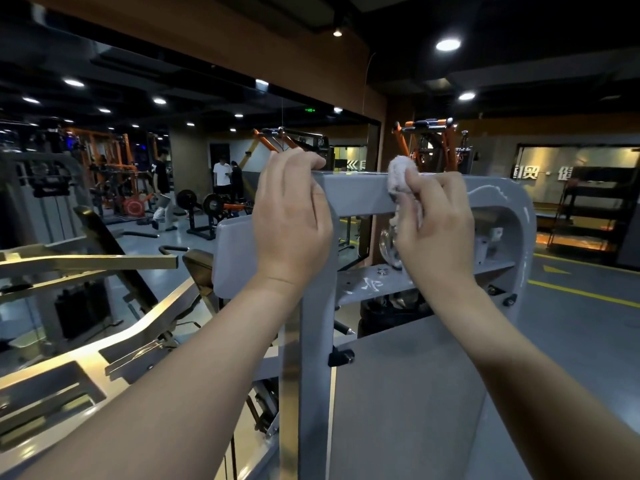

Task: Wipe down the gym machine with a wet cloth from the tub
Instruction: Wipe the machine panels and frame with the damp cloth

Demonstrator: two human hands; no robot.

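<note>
Left hand (291, 216) curled over the top left corner of the grey painted steel gym machine frame (356, 194). Right hand (440, 223) clutched a bunched white cloth (398, 178), which was pressed against the frame's top crossbar. An orange steel rack (429, 147) stood far behind.

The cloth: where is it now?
Head view, right of centre: the white cloth is bunched in the right hand against the grey machine's top bar; the left hand grips the bar's left end.

Orange rack (114, 150), barbell (210, 203), black shelving (595, 202).
</note>
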